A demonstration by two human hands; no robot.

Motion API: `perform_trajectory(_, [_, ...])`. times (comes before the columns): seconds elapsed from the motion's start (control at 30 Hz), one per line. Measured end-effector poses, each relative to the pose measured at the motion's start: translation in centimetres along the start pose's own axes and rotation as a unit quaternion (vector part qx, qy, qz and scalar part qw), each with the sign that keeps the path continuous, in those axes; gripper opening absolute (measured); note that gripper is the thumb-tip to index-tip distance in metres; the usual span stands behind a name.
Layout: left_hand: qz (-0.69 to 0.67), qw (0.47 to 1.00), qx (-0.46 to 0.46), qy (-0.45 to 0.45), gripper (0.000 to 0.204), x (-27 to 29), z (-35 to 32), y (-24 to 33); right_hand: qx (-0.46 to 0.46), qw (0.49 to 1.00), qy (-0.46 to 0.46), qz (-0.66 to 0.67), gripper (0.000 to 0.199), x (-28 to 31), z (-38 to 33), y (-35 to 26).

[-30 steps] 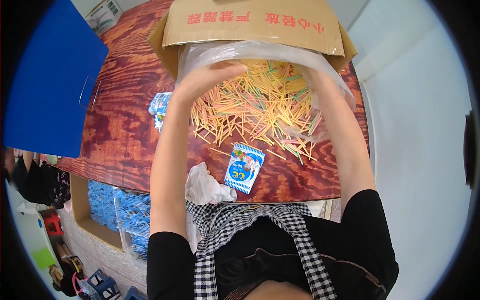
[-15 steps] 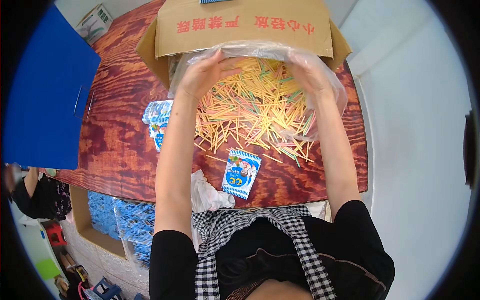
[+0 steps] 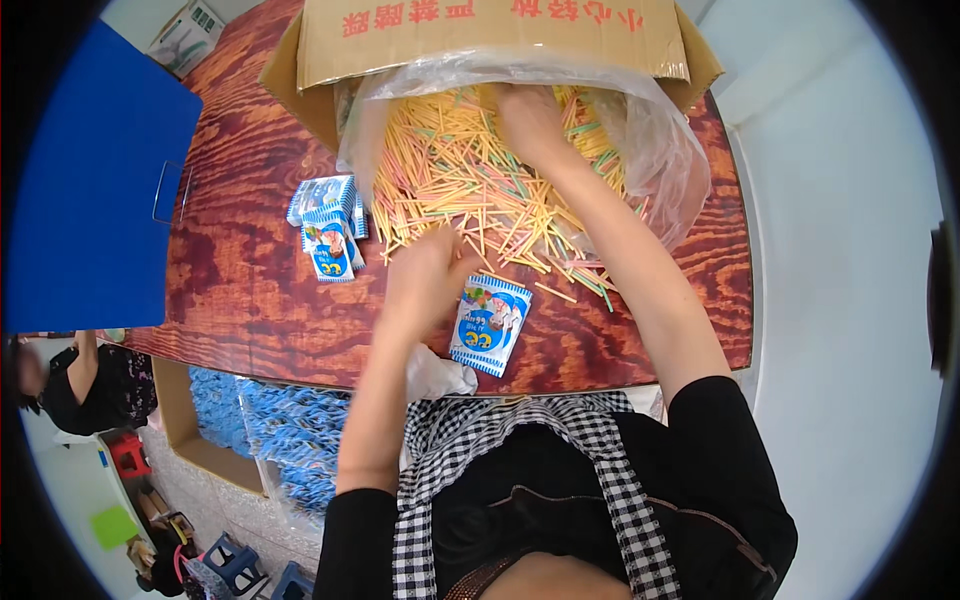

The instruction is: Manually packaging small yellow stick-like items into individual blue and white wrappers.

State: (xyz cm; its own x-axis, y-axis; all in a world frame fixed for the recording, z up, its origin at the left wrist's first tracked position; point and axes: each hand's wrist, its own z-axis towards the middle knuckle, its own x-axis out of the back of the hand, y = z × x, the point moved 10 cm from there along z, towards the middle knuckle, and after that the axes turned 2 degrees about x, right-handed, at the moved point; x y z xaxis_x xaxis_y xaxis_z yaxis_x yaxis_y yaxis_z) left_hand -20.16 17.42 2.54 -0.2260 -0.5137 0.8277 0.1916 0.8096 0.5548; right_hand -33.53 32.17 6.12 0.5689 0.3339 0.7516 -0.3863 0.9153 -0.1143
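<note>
A large heap of thin candy-like sticks [image 3: 440,170], yellow, pink and green, spills from a clear plastic bag [image 3: 660,150] in a cardboard box [image 3: 480,40]. My right hand [image 3: 530,120] reaches into the heap near the box mouth, its fingers hidden. At the heap's near edge is my left hand [image 3: 425,275], its fingers curled; what they hold, if anything, I cannot make out. Just right of it, blue-and-white packets [image 3: 490,325] lie on the table, overlapping. More blue-and-white packets [image 3: 330,240] are stacked left of the heap.
The red-brown wood-patterned table [image 3: 250,290] carries a crumpled white cloth [image 3: 435,375] at its front edge. A blue panel [image 3: 90,180] stands at the left. Below, an open carton [image 3: 210,455] holds many blue packets. Another person [image 3: 100,385] is at far left, near stools [image 3: 232,563].
My hands have left the bag's rim. The left has come back toward me to the heap's near edge; the right has moved left into the sticks. The bag's opening now lies wider.
</note>
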Motion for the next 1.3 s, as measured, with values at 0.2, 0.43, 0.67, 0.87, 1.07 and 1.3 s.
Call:
perform_trajectory(0.2, [0.002, 0.993, 0.051, 0.103, 0.029, -2.2, -8.3, -1.2, 0.082, 0.989, -0.031, -0.12, 0.028, -1.7, -0.6, -2.5])
perform_trajectory(0.43, [-0.096, 0.983, -0.008, 0.159, 0.015, -1.6, -8.3, -0.6, 0.038, 0.993, -0.076, -0.086, 0.021, 0.5, -2.9, -1.2])
perform_trajectory(0.67, [-0.131, 0.981, -0.043, 0.137, 0.008, -0.9, -6.9, -0.6, 0.011, 0.997, -0.056, 0.059, 0.012, 3.2, -2.6, 0.4])
perform_trajectory(0.87, [-0.334, 0.938, 0.035, 0.084, 0.011, -2.4, -5.6, -2.8, -0.212, 0.816, -0.143, 0.519, 0.024, 0.4, -4.5, 3.5])
perform_trajectory(1.07, [-0.453, 0.887, 0.075, 0.047, 0.011, -3.3, -5.4, -3.2, -0.365, 0.443, -0.197, 0.794, 0.024, -0.5, -11.4, -1.0])
perform_trajectory(1.3, [-0.247, 0.963, -0.04, 0.101, 0.005, -1.3, -4.7, -0.1, -0.329, 0.577, -0.135, 0.735, 0.02, 0.8, -11.6, 0.0])
